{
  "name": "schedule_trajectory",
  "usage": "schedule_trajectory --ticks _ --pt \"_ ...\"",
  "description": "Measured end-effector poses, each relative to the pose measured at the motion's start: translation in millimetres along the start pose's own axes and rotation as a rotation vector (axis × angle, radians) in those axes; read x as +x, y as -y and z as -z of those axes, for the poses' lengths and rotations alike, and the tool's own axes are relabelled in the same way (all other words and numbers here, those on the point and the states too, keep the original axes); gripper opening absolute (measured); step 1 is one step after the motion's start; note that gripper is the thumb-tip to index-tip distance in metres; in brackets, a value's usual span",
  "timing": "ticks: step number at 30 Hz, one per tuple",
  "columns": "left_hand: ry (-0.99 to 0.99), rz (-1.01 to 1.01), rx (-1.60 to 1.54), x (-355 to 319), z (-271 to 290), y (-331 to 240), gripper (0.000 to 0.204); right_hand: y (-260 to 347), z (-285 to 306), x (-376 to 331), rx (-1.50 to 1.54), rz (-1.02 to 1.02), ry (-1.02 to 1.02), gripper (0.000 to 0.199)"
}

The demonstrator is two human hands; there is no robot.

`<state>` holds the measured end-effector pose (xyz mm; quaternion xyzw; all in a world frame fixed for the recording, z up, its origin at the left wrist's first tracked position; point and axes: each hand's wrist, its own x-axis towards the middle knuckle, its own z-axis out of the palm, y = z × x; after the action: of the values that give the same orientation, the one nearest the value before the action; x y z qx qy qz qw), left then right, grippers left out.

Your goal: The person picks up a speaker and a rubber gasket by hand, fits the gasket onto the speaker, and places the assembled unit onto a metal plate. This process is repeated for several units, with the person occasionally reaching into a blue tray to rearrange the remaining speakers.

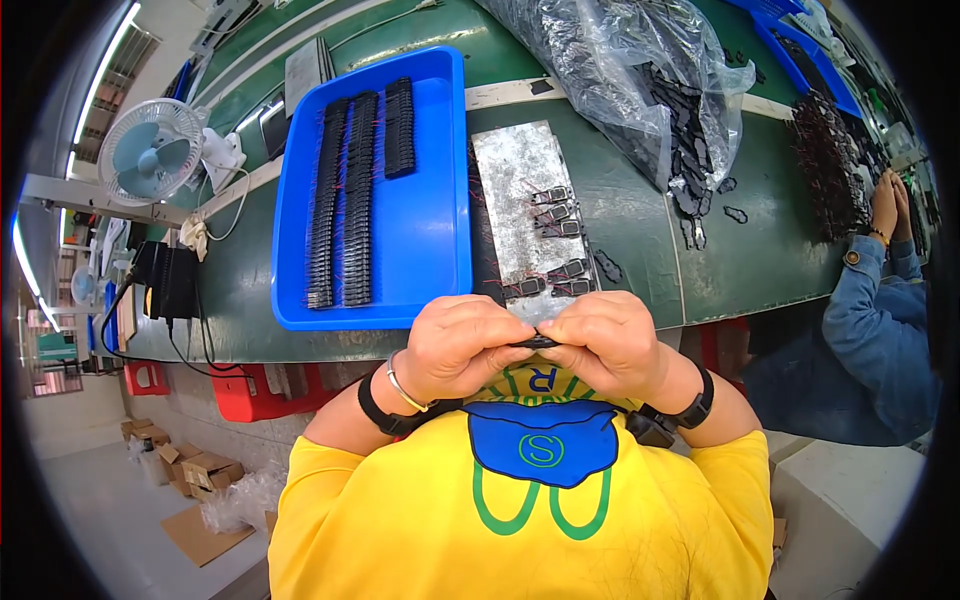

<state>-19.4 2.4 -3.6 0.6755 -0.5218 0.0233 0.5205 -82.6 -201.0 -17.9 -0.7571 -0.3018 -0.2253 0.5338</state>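
Observation:
In front of my chest, at the table's near edge, both hands meet over a small flat black part. My left hand pinches its left end between thumb and fingers. The other end is pinched by my right hand; the fingertips hide most of the part. Just beyond my hands lies a worn metal plate with several small black frame-like pieces with thin red wires on its right side. Left of it, a blue tray holds long rows of similar black pieces.
A clear plastic bag of black frames lies at the back right, with loose frames beside it. A co-worker's hands work far right near a dark wired pile. A fan and a black adapter are at left.

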Motion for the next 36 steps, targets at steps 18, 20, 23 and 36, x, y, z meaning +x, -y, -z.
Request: schedule_trajectory --ticks 18,20,23,36 --pt "0.008 0.223 -0.189 -3 -3 0 0.019 7 8 7 -0.067 -0.047 0.094 0.017" --pt "-0.019 0.238 -0.251 -4 -5 1 0.019 6 6 7 -0.049 -0.053 0.084 0.017" --pt "-0.07 0.266 -0.377 -5 -7 2 0.019 5 2 6 -0.017 -0.065 0.06 0.016" --pt "0.077 0.476 -0.153 8 4 -16 0.016 9 0 7 -0.127 -0.163 0.071 0.017"
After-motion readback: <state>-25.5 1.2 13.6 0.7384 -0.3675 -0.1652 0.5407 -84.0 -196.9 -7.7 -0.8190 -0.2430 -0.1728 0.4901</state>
